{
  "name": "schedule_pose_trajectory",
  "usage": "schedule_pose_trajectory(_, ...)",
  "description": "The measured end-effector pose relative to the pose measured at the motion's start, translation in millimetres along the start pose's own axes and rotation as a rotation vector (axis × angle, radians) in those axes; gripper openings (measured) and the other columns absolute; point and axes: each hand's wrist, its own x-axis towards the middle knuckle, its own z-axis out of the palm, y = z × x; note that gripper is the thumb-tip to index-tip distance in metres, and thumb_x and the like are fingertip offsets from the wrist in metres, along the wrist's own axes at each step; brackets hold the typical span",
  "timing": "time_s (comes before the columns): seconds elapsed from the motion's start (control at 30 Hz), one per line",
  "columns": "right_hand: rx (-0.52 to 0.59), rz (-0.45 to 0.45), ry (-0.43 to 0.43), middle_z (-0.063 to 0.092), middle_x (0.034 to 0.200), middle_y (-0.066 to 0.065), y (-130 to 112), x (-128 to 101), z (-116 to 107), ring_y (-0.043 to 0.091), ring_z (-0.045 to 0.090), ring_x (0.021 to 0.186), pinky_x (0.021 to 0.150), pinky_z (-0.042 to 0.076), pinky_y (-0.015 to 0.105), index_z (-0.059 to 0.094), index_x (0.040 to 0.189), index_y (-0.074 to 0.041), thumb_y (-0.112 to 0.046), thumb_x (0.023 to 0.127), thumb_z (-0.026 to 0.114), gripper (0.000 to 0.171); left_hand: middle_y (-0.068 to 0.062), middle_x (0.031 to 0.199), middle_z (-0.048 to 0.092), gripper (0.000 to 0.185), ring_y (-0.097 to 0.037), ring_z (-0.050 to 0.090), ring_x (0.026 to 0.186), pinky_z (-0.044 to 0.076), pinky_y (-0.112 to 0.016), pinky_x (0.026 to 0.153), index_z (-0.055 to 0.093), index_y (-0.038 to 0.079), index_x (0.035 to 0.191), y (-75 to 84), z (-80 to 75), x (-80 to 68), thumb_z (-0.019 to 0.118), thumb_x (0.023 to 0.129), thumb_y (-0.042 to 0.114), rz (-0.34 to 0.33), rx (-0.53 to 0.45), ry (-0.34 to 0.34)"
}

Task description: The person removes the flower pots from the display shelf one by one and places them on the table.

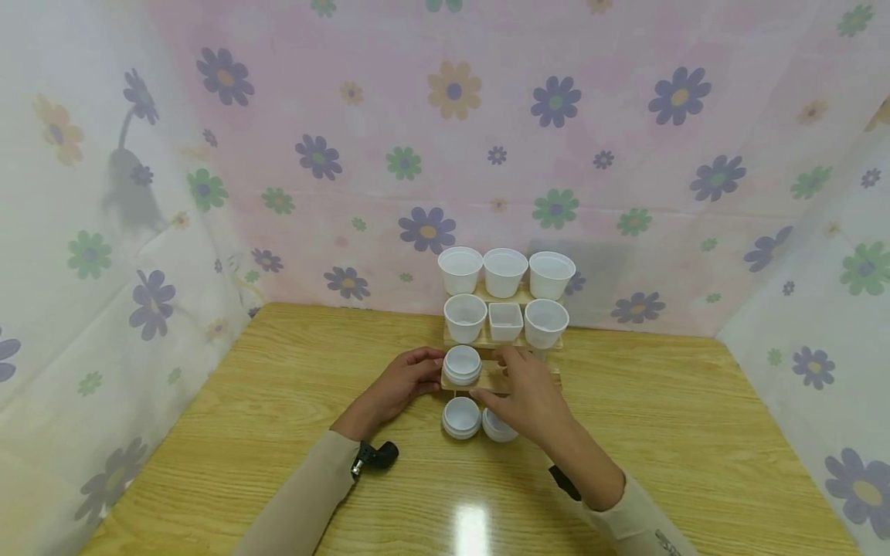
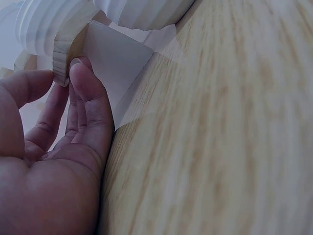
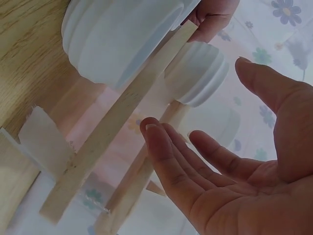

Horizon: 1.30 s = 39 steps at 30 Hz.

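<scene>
A tiered stand with wooden shelf boards holds white pots and jars in rows. My left hand (image 1: 405, 378) is at the left end of a lower board, its thumb and fingers pinching the wooden shelf (image 2: 68, 49). Just beside these fingers, a ribbed white jar (image 1: 462, 365) sits on that board. My right hand (image 1: 531, 394) hovers over the same board's right part, with nothing in its fingers. In the right wrist view its fingers (image 3: 168, 164) are spread loosely near the wooden board (image 3: 122, 117). Below are a white jar (image 1: 461, 418) and another jar (image 1: 499, 426), partly hidden by the right hand.
Three white round pots (image 1: 505, 272) line the top tier. Under them, a square cup (image 1: 505, 321) stands between two round pots. The wood-grain table (image 1: 313, 355) reaches back to a flowered cloth backdrop (image 1: 389, 193), with cloth on both sides.
</scene>
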Motion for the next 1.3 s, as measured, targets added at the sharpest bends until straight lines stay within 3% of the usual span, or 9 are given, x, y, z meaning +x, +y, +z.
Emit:
schedule_pose_trajectory(0.57,0.110,0.024,0.001,0.070,0.119,0.010,-9,15,11,0.032,0.070,0.110,0.091,0.059,0.046,0.065,0.121,-0.006,-0.030,0.082,0.095,0.055,-0.002,0.114,0.070,0.033,-0.014,0.067,0.097,0.058,-0.026,0.083,0.063,0.000,0.136,-3.1,-1.4,0.8,0.059,0.110,0.019,-0.002,-0.015,-0.007)
schedule_pose_trajectory(0.8,0.070,0.006,0.011,0.069,0.112,0.007,-11,20,17,0.028,0.066,0.103,0.087,0.055,0.043,0.065,0.121,-0.007,-0.032,0.080,0.097,0.057,-0.002,0.114,0.070,0.032,-0.015,0.067,0.096,0.058,-0.026,0.083,0.064,0.001,0.135,-2.9,-1.3,1.1,0.059,0.110,0.020,-0.001,-0.012,-0.012)
schedule_pose_trajectory(1.07,0.069,0.016,0.033,0.066,0.118,0.008,-12,20,23,0.026,0.064,0.107,0.092,0.055,0.045,0.065,0.124,-0.008,-0.033,0.081,0.096,0.059,-0.002,0.116,0.070,0.032,-0.014,0.067,0.097,0.059,-0.026,0.084,0.064,0.001,0.136,-2.4,-2.5,1.5,0.059,0.110,0.020,0.002,-0.012,-0.014)
schedule_pose_trajectory(1.3,0.079,-0.009,0.045,0.065,0.111,0.009,-10,20,28,0.020,0.059,0.092,0.079,0.053,0.037,0.067,0.125,-0.007,-0.029,0.083,0.095,0.055,-0.002,0.115,0.069,0.032,-0.014,0.066,0.095,0.059,-0.026,0.083,0.064,0.000,0.136,-2.5,-1.8,2.1,0.059,0.110,0.018,-0.005,-0.018,-0.004)
